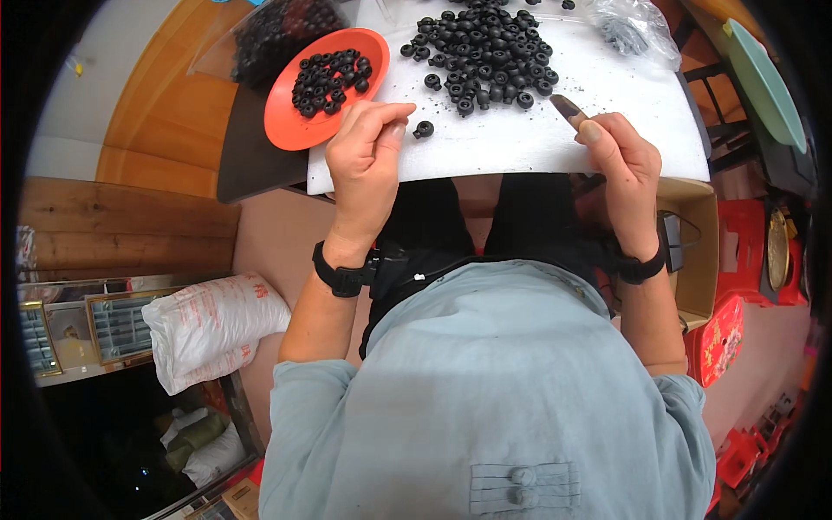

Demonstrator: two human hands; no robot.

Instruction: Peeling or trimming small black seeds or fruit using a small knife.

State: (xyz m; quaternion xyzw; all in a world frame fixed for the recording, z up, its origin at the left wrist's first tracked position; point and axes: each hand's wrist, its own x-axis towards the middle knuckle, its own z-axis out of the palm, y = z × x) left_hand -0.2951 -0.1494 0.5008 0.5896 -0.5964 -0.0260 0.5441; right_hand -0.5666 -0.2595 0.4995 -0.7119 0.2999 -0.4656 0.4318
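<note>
On the white board [511, 147] a single small black round part [423, 129] with a central hole and a stub lies just off the fingertips of my left hand [364, 156]. That hand's fingers are curled, with the thumb against the bent index finger and nothing visible between them. My right hand [626, 165] grips a small knife [568, 111], its short dark blade pointing up and left. A large heap of the same black parts [485, 61] spreads beyond both hands. More black parts [329, 82] sit in an orange dish [290, 121] to the left.
A clear bag of black parts [282, 39] stands behind the dish. Another clear plastic bag [631, 35] lies at the far right of the board. Black crumbs dot the board. Below the table's right side is a cardboard box [700, 251]; white sacks [217, 325] lie on the left floor.
</note>
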